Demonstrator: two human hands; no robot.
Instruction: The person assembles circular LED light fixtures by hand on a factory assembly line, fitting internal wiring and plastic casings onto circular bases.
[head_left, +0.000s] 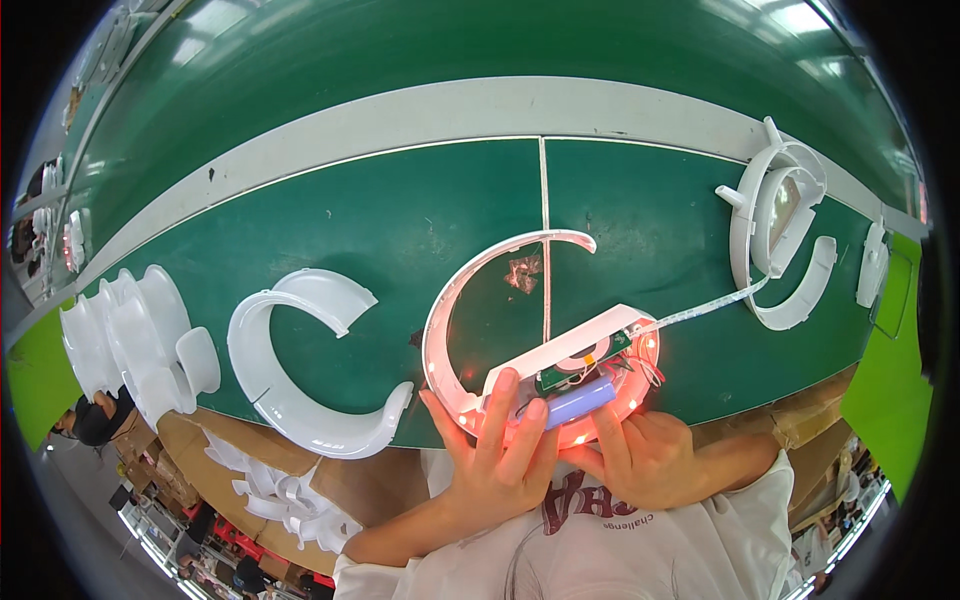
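A wide green workbench (400, 230) fills the view, crossed by a pale grey band (480, 110) and thin white seam lines, its near edge running just above the person's chest. Beyond the bench edge at lower left the floor shows cardboard and a heap of white plastic parts (290, 500), kept below the bench, off the work surface.

On the bench, largest first: a stack of white crescent shells (130, 340) stands at the left end, nested one against another so they take little room. Just right of it lies a single white crescent shell (300, 370), open side facing right, apart from the work in hand. At the far right a second group of white crescent parts (780, 230) lies interlocked, with a narrow white strip (700, 312) trailing from it toward the middle.

In the middle, at the near edge, sits the lit crescent lamp shell (480, 300), glowing pink-red along its lower curve. It lies inner side up, so the electronics are reachable: a small green circuit board (575, 372) and a pale blue cylindrical battery (578, 403) sit in its lower arm.

The left hand (495, 450) is closed around the lamp's lower rim, fingers over the edge, steadying it. The right hand (640, 455) presses its fingertips against the battery end and the lamp rim, apparently seating or holding the cell in place.
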